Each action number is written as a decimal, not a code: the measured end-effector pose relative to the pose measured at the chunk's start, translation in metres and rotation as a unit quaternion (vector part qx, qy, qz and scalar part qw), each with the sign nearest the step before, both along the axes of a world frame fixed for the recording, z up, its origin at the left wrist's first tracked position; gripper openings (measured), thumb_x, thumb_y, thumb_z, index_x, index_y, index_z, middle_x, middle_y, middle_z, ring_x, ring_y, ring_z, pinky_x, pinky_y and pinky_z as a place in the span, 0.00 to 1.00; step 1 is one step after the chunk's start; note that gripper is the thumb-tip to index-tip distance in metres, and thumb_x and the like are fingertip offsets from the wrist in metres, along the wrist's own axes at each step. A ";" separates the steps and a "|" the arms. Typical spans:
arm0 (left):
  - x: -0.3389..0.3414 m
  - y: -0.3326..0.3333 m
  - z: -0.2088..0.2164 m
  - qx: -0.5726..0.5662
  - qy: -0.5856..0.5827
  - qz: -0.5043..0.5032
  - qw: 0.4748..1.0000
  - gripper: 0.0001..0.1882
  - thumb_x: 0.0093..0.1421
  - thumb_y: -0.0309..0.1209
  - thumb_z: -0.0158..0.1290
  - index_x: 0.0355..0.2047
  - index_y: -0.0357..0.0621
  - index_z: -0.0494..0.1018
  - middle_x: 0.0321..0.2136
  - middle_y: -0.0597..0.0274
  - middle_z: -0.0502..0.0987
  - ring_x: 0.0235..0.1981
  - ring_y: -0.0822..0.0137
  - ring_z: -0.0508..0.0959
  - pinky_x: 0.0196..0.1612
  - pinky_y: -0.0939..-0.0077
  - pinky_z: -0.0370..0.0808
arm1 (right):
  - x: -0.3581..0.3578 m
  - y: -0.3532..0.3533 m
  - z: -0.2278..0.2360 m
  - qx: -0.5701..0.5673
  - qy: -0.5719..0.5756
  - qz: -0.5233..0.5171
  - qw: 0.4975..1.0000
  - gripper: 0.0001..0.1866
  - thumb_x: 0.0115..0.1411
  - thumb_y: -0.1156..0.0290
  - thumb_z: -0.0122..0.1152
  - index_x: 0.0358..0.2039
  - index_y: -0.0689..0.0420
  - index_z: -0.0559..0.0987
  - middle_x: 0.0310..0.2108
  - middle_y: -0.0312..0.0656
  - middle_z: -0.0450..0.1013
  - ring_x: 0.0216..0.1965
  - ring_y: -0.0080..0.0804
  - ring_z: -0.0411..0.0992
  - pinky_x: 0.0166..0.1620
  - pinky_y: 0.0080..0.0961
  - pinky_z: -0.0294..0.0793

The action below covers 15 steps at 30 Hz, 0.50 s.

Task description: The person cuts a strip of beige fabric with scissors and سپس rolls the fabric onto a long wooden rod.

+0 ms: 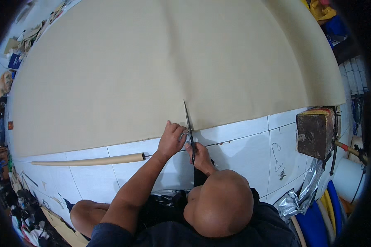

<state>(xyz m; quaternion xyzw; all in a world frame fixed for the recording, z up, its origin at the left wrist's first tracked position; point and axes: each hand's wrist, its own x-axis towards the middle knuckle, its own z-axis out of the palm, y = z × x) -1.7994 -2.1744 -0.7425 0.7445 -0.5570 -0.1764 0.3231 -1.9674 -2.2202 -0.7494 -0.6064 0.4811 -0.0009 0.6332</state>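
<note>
A large beige sheet (111,82), like fabric or thick paper, spreads over the white tiled floor in front of me. My right hand (201,156) is closed round the handles of a pair of dark scissors (187,115). Their long blade points away from me and lies across the sheet's near edge; whether a second blade is under the sheet is hidden. Just left of the scissors, my left hand (172,139) grips the near edge of the sheet, its fingers curled next to the blades.
A thin beige roll (90,160) lies on the tiles at the left. To the right stand a brown block (315,133), crumpled silver foil (301,197) and blue and yellow rolls (317,222). A bit of string (277,158) lies on the tiles (247,156). Clutter lines the left wall.
</note>
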 end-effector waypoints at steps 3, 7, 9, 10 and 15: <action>0.004 0.007 -0.003 0.023 -0.089 -0.045 0.995 0.17 0.53 0.27 0.56 0.45 0.41 0.73 0.40 0.54 0.72 0.47 0.52 0.72 0.63 0.47 0.59 | 0.001 -0.002 0.003 -0.035 -0.031 -0.003 0.999 0.24 0.63 0.48 0.56 0.25 0.58 0.70 0.14 0.34 0.65 0.16 0.23 0.66 0.21 0.24 0.65; -0.019 0.016 0.012 0.123 -0.220 -0.054 0.966 0.28 0.56 0.32 0.51 0.57 0.38 0.64 0.48 0.51 0.69 0.54 0.52 0.68 0.61 0.50 0.60 | 0.006 -0.010 0.000 -0.032 -0.023 0.028 0.999 0.27 0.64 0.44 0.52 0.27 0.60 0.71 0.14 0.34 0.65 0.16 0.22 0.66 0.23 0.25 0.66; -0.031 0.013 0.011 0.150 -0.233 -0.049 0.960 0.30 0.56 0.33 0.50 0.59 0.37 0.60 0.51 0.51 0.67 0.57 0.51 0.66 0.61 0.51 0.60 | 0.010 -0.020 -0.004 -0.045 -0.025 0.027 0.998 0.28 0.64 0.43 0.51 0.28 0.60 0.71 0.15 0.34 0.65 0.17 0.22 0.66 0.23 0.25 0.66; -0.035 0.013 0.012 0.180 -0.246 -0.043 0.951 0.33 0.57 0.34 0.49 0.62 0.37 0.57 0.54 0.50 0.66 0.60 0.51 0.64 0.61 0.51 0.59 | 0.014 -0.023 -0.016 -0.028 -0.055 0.013 0.998 0.29 0.64 0.42 0.49 0.29 0.60 0.72 0.14 0.34 0.65 0.17 0.22 0.66 0.23 0.25 0.66; -0.030 0.023 0.011 0.217 -0.220 -0.063 0.949 0.32 0.58 0.32 0.48 0.62 0.35 0.56 0.58 0.44 0.63 0.62 0.44 0.61 0.64 0.49 0.58 | 0.041 -0.036 0.000 0.052 -0.146 0.030 0.987 0.29 0.64 0.42 0.49 0.29 0.60 0.74 0.14 0.32 0.64 0.16 0.22 0.65 0.21 0.23 0.65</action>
